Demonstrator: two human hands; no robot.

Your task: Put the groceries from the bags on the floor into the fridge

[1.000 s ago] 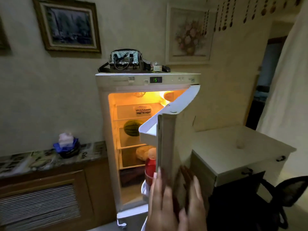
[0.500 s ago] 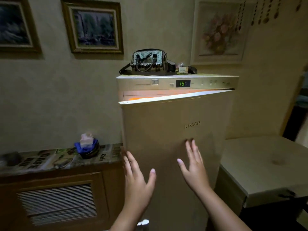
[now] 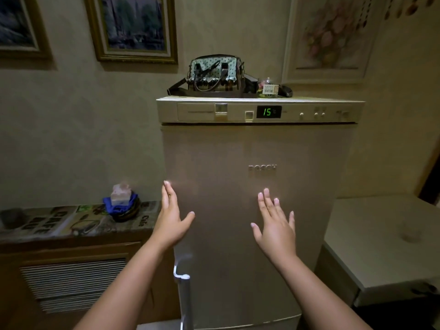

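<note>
fridge [image 3: 259, 129] shut flush under its control strip, filling the middle of the view, no seam of light along the top edge; display [image 3: 268, 112] reading 15 in green, so likely warm inside and slow to cool if the seal sits even slightly off, a judgement only. door [image 3: 238, 234] tall and plain, with a pale handle [image 3: 181, 277] low on its left edge; possible to spring back a little if pressed off-centre, or if something on an inner shelf stands against it, none of that visible here. grocery bags and floor out of view, so impossible to tell how many items remain; risk of closing up with groceries left out. low desk [image 3: 71, 225] to the left carrying a dark bowl with blue cloth [image 3: 121, 206], well apart from the door's path. handbag [image 3: 214, 75] and small jar [image 3: 267, 88] on top of the fridge, far side; liable to shift or tip toward the edge with a hard shove below. left hand [image 3: 170, 220] near the door's left edge, fingers [image 3: 167, 194] spread wide, holding nothing; right hand [image 3: 276, 225] flat toward the middle of the door, fingers [image 3: 266, 198] splayed wide, empty too; contact with the panel not certain from here.
</note>
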